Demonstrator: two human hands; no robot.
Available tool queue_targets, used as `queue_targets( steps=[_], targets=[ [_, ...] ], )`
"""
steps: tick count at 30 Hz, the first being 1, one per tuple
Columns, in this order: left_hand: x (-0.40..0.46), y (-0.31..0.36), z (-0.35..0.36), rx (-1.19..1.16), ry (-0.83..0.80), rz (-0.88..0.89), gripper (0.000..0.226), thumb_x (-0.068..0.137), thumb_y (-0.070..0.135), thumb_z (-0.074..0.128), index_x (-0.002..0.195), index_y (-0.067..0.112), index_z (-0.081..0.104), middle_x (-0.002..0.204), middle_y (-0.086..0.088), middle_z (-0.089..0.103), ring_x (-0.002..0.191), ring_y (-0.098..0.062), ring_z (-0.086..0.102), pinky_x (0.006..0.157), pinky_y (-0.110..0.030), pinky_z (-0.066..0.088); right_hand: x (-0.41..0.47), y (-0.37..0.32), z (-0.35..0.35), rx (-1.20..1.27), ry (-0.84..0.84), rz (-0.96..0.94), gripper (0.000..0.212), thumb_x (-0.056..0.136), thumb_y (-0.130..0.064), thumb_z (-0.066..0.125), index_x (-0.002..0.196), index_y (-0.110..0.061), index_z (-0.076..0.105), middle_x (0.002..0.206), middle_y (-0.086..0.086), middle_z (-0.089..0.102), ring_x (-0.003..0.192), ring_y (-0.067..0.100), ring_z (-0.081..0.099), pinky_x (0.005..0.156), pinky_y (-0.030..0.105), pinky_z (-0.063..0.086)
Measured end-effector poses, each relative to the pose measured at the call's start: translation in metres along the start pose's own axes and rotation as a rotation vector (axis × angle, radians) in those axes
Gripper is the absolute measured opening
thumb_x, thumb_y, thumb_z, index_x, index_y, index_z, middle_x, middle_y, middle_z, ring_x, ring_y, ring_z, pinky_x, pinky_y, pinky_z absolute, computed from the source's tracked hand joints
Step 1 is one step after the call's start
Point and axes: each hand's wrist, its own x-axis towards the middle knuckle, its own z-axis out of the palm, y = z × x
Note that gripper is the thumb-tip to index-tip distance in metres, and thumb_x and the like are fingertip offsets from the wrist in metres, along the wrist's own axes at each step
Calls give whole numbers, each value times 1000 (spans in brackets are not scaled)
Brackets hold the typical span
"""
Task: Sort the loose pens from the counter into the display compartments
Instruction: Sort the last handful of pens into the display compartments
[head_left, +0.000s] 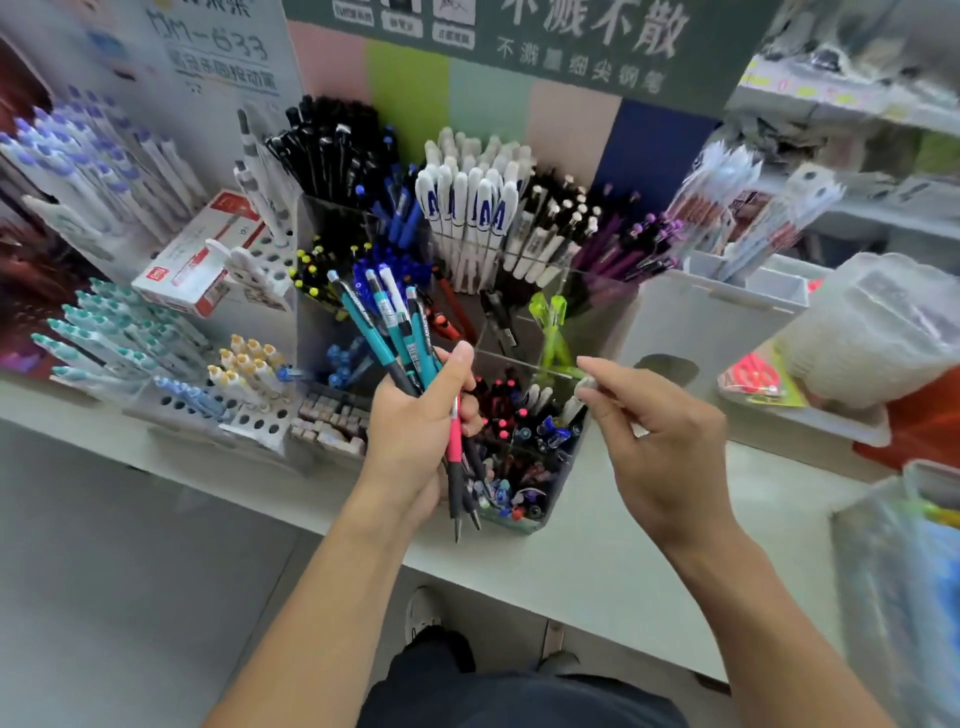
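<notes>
The left hand (415, 431) grips a fanned bunch of pens (400, 332) just in front of the clear display (566, 467), fingers curled round the barrels w/ the thumb pressed across them; that keeps the bunch spread so each type can be read and picked off one at a time. Most of the bunch is teal-barrelled, tops pointing up and away, while a pink pen (455, 441) and a couple of dark ones hang tip-down below the fist (prob. gathered in a hurry, so not all facing one way). The right hand (660, 447) hovers over the near-right compartment (545, 431), thumb and forefinger pinched on a small whitish pen (582, 392), other fingers loosely curled beneath; motion blur makes it hard to say how much of the pen sits below the grip. My read: it's being lowered into that compartment, which already holds blue and white pens, so it's matching like w/ like. Further back, the compartments hold white pens (467, 208), black ones (332, 140) and purple ones (628, 249), all standing upright by colour. The counter (597, 571) shows no loose pens nearby, so what's left to sort seems to be the handful in the left hand.
</notes>
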Motion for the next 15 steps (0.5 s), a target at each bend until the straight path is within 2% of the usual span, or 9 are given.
queue_targets(
  steps=[3, 5, 7, 9, 11, 13, 15],
  targets=[
    [-1, 0, 2, -53, -3, -30, 19, 99, 22, 62, 90, 10, 51, 76, -3, 52, 58, -10, 46, 50, -21, 42, 0, -2, 2, 41, 42, 72, 24, 90, -5, 74, 113, -11, 76, 93, -7, 73, 81, 6, 68, 77, 16, 54],
    [-3, -1, 2, -77, 13, -38, 18, 99, 23, 62, 89, 11, 52, 76, -2, 54, 59, -11, 48, 50, -21, 42, 1, -2, 3, 35, -11, 109, 25, 90, -8, 74, 114, -17, 73, 89, -10, 72, 80, 6, 68, 75, 13, 54],
    [-4, -1, 1, -113, 41, -47, 19, 98, 23, 63, 88, 11, 53, 75, -2, 55, 59, -10, 48, 50, -20, 41, -3, 4, 7, -43, -62, 132, 18, 91, -12, 73, 106, -21, 69, 83, -6, 74, 72, 11, 70, 69, 26, 59],
    [-5, 0, 1, -150, 64, -53, 19, 97, 24, 63, 86, 12, 54, 75, -2, 55, 59, -10, 49, 49, -20, 41, -10, 12, 15, -201, -108, 93, 4, 92, -14, 72, 91, -16, 70, 74, 1, 72, 63, 21, 68, 58, 37, 57],
    [-6, 2, 1, -178, 85, -60, 20, 98, 24, 63, 84, 12, 55, 75, -2, 56, 60, -10, 50, 50, -20, 42, -18, 17, 26, -315, -161, 58, 13, 93, -13, 71, 79, -13, 71, 67, 4, 65, 58, 26, 60, 51, 38, 52],
    [-8, 4, 1, -207, 106, -83, 23, 99, 24, 62, 81, 11, 56, 73, -1, 57, 61, -10, 51, 51, -20, 43, -18, 16, 31, -390, -226, 67, 20, 96, -17, 67, 77, -12, 70, 67, 2, 56, 61, 27, 53, 49, 35, 46],
    [-10, 7, 1, -251, 120, -115, 24, 99, 24, 61, 80, 11, 57, 71, -1, 58, 60, -10, 52, 52, -19, 44, -12, 12, 28, -486, -400, 132, 32, 104, -31, 50, 79, -18, 66, 72, -3, 48, 69, 25, 49, 52, 33, 37]
  ],
)
